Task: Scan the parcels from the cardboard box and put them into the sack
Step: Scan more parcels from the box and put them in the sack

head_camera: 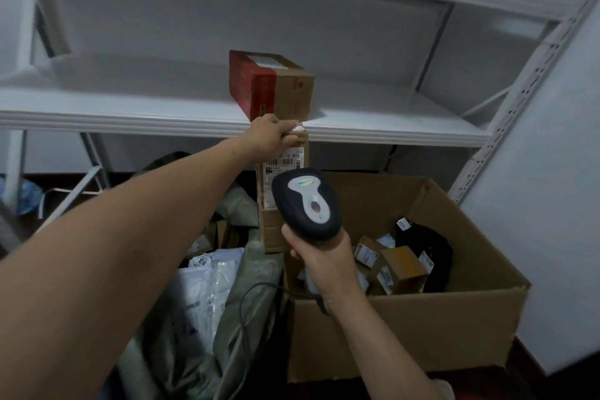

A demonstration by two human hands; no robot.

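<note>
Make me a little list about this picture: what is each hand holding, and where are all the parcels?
Left hand: left hand grips the top of a tall parcel, held upright.
Right hand: right hand holds a scanner aimed at that parcel's label.
Cardboard box: cardboard box is open, with small parcels inside.
Sack: greenish sack left of the box, with white bags in it.
Shelf: white shelf carries a red and brown box.
</note>
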